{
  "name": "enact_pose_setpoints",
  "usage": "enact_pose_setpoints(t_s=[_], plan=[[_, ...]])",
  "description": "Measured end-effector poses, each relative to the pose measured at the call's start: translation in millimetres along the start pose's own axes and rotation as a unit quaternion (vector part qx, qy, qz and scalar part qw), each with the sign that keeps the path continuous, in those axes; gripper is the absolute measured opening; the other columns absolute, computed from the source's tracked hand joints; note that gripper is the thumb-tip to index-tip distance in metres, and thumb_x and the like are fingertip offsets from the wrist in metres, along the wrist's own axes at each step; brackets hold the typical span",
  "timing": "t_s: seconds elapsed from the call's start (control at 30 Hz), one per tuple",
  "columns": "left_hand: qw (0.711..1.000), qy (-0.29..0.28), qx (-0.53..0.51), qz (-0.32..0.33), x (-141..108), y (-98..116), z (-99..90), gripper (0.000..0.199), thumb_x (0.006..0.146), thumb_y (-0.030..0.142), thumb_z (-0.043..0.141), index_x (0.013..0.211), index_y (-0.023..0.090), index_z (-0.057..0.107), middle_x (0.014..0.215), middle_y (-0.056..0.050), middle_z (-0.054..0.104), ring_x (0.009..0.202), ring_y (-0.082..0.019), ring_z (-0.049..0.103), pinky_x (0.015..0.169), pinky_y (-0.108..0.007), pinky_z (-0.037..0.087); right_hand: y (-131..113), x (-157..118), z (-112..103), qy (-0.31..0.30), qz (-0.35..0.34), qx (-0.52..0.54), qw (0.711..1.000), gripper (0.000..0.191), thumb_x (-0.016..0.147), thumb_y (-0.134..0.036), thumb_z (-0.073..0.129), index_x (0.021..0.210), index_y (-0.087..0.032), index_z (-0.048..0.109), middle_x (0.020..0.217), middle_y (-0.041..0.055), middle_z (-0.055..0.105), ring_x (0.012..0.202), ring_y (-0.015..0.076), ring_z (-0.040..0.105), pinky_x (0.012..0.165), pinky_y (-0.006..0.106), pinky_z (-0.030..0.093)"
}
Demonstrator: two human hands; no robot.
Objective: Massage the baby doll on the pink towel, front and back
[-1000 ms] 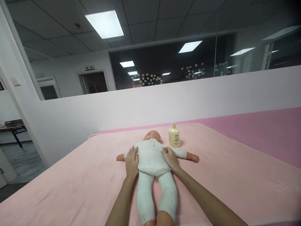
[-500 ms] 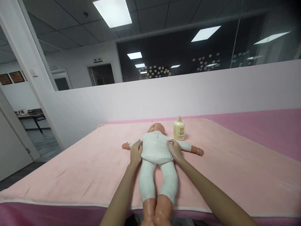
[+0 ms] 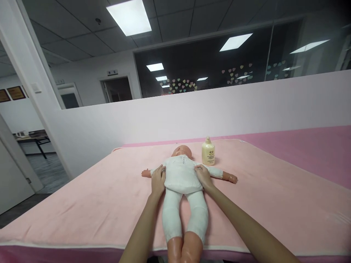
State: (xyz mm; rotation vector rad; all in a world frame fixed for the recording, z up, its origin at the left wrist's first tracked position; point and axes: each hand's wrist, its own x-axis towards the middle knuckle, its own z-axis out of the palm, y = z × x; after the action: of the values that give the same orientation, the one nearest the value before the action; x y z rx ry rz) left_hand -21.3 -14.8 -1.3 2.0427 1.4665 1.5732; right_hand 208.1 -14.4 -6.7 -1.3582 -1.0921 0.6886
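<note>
Both hands (image 3: pixel 158 179) lightly cupping the doll's (image 3: pixel 183 175) sides; pushing unevenly could slide it into the bottle (image 3: pixel 208 152) by its head.

The bare, slim-fingered left hand (image 3: pixel 158 179) is pointing toward twelve o'clock, the bare, loosely curled right hand (image 3: pixel 203 176) toward eleven; slender bare forearms (image 3: pixel 241 223) are reaching in from seven and five.

Since a second ago, the view has shifted: more of the baby doll (image 3: pixel 182 177)'s bare shins shows, the pink blanket (image 3: pixel 109 201)'s near hem (image 3: pixel 68 246) spans either side of them, and more framed plaques (image 3: pixel 15 93) appear far beyond the doll, leftward.
</note>
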Motion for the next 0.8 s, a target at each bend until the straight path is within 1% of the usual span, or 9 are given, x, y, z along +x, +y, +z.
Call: enact_pose_setpoints(t_s=[0.1, 0.23, 0.4, 0.8], plan=[[1.000, -0.005, 0.015, 0.014, -0.1, -2.5, 0.3, 0.033, 0.082, 0.013, 0.044, 0.104, 0.020, 0.067, 0.116, -0.008, 0.065, 0.120, -0.024, 0.051, 0.105, -0.043, 0.036, 0.7, 0.4, 0.1, -0.002, -0.001, 0.005, 1.000, 0.023, 0.063, -0.035, 0.047, 0.075, -0.020, 0.060, 0.076, 0.0030, 0.066, 0.075, 0.0205, 0.057, 0.068, 0.029, 0.041], [1.000, -0.009, 0.019, 0.010, -0.9, -2.6, 0.2, 0.033, 0.083, 0.014, 0.042, 0.105, 0.020, 0.066, 0.116, -0.008, 0.065, 0.121, -0.023, 0.050, 0.105, -0.043, 0.037, 3.0, 2.5, 0.1, -0.007, 0.000, -0.001, 1.000, 0.023, 0.063, -0.035, 0.047, 0.076, -0.020, 0.061, 0.078, 0.0033, 0.066, 0.077, 0.0208, 0.057, 0.070, 0.030, 0.040], [0.999, -0.021, 0.048, 0.015, -2.2, 1.0, -1.2, 0.033, 0.085, 0.016, 0.039, 0.107, 0.017, 0.064, 0.123, -0.010, 0.061, 0.123, -0.023, 0.049, 0.105, -0.044, 0.037, 7.5, 6.0, 0.8, -0.012, -0.004, 0.013, 1.000, 0.023, 0.063, -0.035, 0.048, 0.074, -0.020, 0.061, 0.076, 0.0029, 0.066, 0.077, 0.0205, 0.058, 0.072, 0.030, 0.040], [0.998, -0.023, 0.054, 0.020, -1.3, -1.4, -0.2, 0.033, 0.085, 0.015, 0.039, 0.107, 0.016, 0.064, 0.120, -0.011, 0.062, 0.122, -0.023, 0.050, 0.104, -0.042, 0.039, 7.5, 5.8, 0.6, -0.010, -0.007, 0.031, 0.999, 0.020, 0.062, -0.034, 0.049, 0.071, -0.020, 0.060, 0.072, 0.0024, 0.065, 0.077, 0.0202, 0.057, 0.071, 0.030, 0.040]])
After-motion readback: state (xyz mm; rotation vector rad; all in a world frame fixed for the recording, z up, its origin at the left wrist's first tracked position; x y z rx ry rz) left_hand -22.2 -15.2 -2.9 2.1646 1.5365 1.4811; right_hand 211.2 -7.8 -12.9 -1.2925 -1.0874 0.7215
